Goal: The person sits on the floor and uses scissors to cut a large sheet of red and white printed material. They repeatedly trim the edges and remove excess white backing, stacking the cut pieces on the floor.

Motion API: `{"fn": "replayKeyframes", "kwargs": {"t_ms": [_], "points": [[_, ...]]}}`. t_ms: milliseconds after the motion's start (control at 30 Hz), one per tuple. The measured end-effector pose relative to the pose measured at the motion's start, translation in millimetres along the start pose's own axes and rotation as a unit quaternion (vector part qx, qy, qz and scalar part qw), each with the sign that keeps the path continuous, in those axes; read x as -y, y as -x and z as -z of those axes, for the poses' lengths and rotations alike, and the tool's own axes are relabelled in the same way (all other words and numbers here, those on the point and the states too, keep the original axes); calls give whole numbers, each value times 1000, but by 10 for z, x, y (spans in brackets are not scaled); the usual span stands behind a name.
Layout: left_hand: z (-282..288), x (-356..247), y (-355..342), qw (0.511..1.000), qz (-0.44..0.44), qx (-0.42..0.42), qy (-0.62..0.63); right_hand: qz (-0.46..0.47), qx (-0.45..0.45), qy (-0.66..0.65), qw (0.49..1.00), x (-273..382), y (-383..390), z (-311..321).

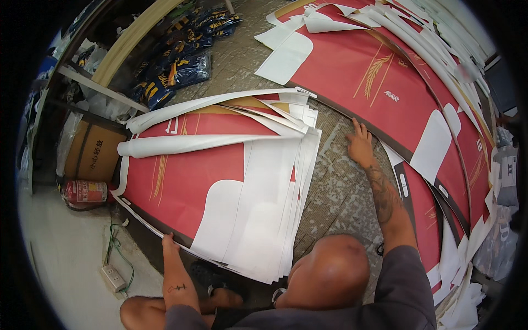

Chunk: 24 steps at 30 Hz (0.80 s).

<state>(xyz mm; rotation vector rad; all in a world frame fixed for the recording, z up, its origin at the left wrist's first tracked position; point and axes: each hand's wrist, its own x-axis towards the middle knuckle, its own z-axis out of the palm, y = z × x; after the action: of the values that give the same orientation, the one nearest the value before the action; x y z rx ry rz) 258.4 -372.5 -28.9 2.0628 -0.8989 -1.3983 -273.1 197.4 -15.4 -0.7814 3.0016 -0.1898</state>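
Note:
A stack of large red printed sheets (181, 170) with white margins and gold wheat ears lies on the floor before me, some upper sheets curled into rolls. My left hand (169, 242) is at the stack's near dark edge, pinching it; most of its fingers are hidden. To the right, a second pile of similar red sheets (379, 82) spreads out, overlapping and partly bent. My right hand (360, 144) reaches out with fingers apart, its fingertips touching the dark edge of a sheet in that pile.
A red fire extinguisher (85, 191) and a cardboard box (93, 151) stand at the left. Beyond them are dark plastic-wrapped packages (187, 71). A power socket (113, 278) with a green cord lies at lower left. Wrapped bundles (503, 231) line the right side.

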Motion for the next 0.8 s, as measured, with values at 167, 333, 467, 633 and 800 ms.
{"fn": "replayKeyframes", "kwargs": {"t_ms": [167,333,467,633,800], "points": [[26,-251,128,985,-62,-61,-151,-5,-20,129,991,-4,-257,-110],[-421,-60,470,727,-347,-202,-557,-17,-7,82,996,-301,-516,-22],[-1128,179,550,605,-484,19,-632,-17,-133,-33,990,-435,-617,360],[-2300,95,860,941,-258,221,-16,-26,-234,-42,971,-138,-395,834],[-3080,-400,1168,959,-225,151,82,59,-198,-113,972,507,-23,1095]]}}
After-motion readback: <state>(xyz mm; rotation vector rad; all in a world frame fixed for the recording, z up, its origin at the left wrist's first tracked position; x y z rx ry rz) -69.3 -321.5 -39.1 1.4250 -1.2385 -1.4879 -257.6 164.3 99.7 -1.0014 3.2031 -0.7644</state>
